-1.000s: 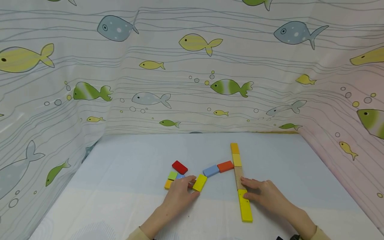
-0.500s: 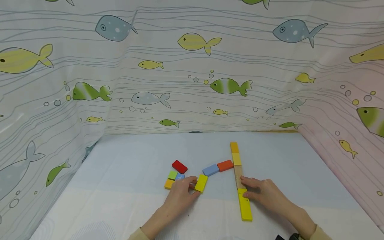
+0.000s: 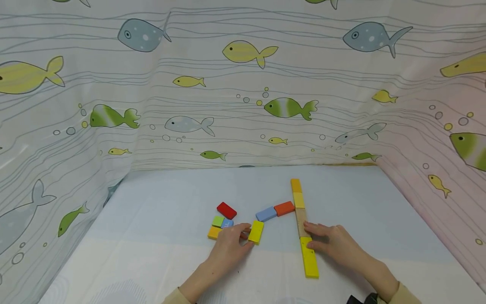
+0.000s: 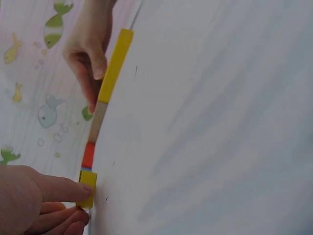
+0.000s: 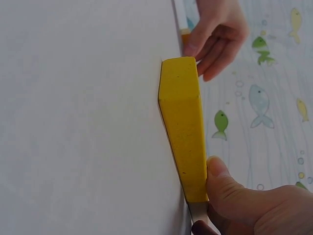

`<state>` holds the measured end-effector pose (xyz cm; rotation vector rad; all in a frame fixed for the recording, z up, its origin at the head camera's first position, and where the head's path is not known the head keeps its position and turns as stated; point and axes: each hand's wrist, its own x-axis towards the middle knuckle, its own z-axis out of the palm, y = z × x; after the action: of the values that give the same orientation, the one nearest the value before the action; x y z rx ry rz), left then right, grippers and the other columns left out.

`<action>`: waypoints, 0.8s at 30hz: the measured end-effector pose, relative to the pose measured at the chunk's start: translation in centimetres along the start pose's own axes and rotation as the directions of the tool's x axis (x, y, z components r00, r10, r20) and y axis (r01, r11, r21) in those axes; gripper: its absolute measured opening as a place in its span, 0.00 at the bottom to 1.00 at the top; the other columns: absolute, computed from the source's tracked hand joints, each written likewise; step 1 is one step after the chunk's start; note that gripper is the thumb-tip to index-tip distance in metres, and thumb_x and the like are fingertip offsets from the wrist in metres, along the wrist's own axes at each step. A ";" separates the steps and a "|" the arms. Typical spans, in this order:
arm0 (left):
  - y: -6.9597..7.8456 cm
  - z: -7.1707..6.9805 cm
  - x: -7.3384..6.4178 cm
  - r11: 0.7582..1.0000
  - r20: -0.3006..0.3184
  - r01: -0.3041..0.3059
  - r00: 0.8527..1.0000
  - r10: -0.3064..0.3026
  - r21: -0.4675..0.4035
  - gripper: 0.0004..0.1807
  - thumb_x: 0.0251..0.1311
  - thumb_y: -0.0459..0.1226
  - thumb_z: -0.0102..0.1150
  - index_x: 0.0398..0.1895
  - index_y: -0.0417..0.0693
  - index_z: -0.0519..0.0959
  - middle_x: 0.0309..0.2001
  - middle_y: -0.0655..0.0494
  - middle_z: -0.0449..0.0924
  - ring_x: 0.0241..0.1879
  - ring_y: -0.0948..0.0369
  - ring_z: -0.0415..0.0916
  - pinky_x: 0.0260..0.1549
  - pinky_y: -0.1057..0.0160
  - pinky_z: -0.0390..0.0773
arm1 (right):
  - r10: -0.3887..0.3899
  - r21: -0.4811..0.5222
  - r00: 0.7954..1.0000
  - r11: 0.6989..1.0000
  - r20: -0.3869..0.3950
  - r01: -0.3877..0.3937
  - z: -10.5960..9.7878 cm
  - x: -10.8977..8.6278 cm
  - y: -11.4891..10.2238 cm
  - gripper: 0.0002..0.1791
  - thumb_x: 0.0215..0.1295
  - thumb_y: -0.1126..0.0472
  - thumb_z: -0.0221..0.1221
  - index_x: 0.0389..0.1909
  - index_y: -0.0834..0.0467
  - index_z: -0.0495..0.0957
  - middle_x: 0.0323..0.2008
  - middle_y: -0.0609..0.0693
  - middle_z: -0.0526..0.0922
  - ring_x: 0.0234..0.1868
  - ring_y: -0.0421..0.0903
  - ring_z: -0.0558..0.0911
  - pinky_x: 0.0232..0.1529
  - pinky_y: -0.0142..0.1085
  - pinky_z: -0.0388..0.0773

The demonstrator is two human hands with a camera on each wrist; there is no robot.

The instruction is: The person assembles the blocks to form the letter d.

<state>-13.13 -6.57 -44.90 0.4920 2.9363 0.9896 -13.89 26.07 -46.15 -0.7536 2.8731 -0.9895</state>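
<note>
My left hand [image 3: 229, 243] pinches a yellow block [image 3: 256, 232] between thumb and fingers, just below the near end of a blue block [image 3: 266, 214]. That blue block lies end to end with an orange-red block [image 3: 284, 208], forming a slanted branch. The branch meets a straight row of an orange block [image 3: 295, 185], a pale yellow block [image 3: 298, 200], a plain wooden block [image 3: 301, 221] and a long yellow block [image 3: 309, 257]. My right hand [image 3: 336, 242] touches this row from the right: fingertips at the wooden block, thumb against the long yellow one.
Left of the pinched block lie a dark red block [image 3: 227, 210], a green block [image 3: 218, 221], a small blue block [image 3: 227, 223] and an orange block [image 3: 214, 232]. Another red piece is mostly hidden behind the left fingers. A fish-print curtain [image 3: 228, 93] encloses the white table [image 3: 159, 211].
The yellow block in my left hand has shifted slightly right and turned more upright, toward the row's direction. My right hand stays at the row. The head view has drifted slightly.
</note>
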 end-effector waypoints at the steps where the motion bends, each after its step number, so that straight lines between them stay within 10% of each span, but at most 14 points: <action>1: 0.0 0.0 0.0 1.000 0.000 -0.004 1.000 0.004 -0.001 0.22 0.57 0.37 0.70 0.56 0.42 0.80 0.45 0.54 0.87 0.38 0.62 0.82 0.42 0.61 0.85 | 0.000 0.001 1.000 1.000 0.001 0.000 0.0 0.0 0.0 0.33 0.59 0.46 0.68 0.62 0.58 0.78 0.59 0.49 0.81 0.61 0.55 0.80 0.56 0.51 0.79; 24: -0.2 -0.6 -0.3 0.997 0.040 0.018 0.999 -0.015 -0.078 0.23 0.58 0.36 0.69 0.57 0.43 0.80 0.46 0.56 0.87 0.42 0.62 0.81 0.46 0.60 0.84 | 0.001 0.003 1.000 1.000 0.001 -0.001 -0.3 0.0 -0.3 0.32 0.58 0.50 0.70 0.62 0.59 0.78 0.59 0.50 0.82 0.60 0.55 0.80 0.56 0.51 0.79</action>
<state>-12.99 -7.14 -44.54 0.4782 2.8498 1.0750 -13.79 25.97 -45.74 -0.7526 2.8700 -0.9932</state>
